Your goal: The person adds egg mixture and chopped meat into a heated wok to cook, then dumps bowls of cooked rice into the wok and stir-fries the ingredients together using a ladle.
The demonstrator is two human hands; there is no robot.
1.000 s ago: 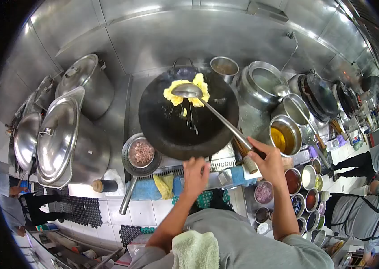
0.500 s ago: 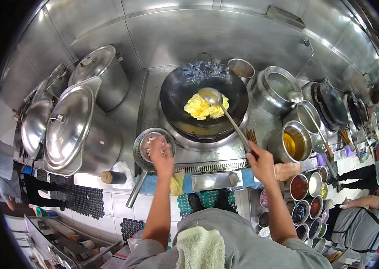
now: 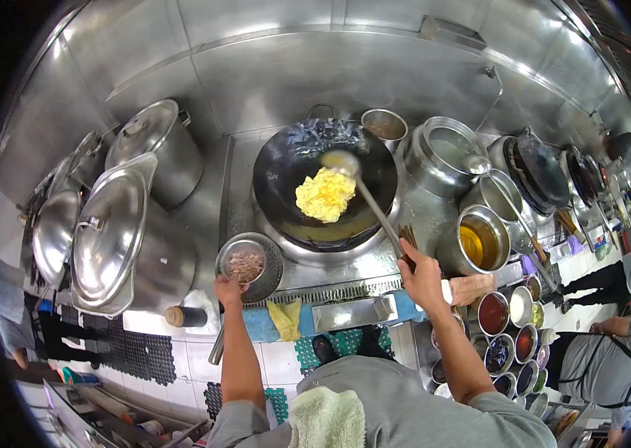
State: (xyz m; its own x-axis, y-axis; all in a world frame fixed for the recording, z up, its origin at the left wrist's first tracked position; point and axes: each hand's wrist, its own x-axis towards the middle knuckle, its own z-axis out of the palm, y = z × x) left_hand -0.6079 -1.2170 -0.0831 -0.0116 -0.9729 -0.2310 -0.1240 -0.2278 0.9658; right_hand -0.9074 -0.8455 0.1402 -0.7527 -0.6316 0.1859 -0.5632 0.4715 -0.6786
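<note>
As the left hand grips a round steel bowl, lower left | right hand clasps long-handled steel ladle | shiny steel stovetop, mid-frame | grey metal wall, top

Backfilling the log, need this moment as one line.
left hand: gripping bowl of meat | right hand: gripping ladle | wok: egg inside | strainer: under bowl

Yellow egg heaped in a black wok

We see soft, lumpy curds mid-wok; a long-handled metal ladle, its head blurred, lies at their far edge. Near left, we have a metal bowl holding pinkish chopped meat.
</note>
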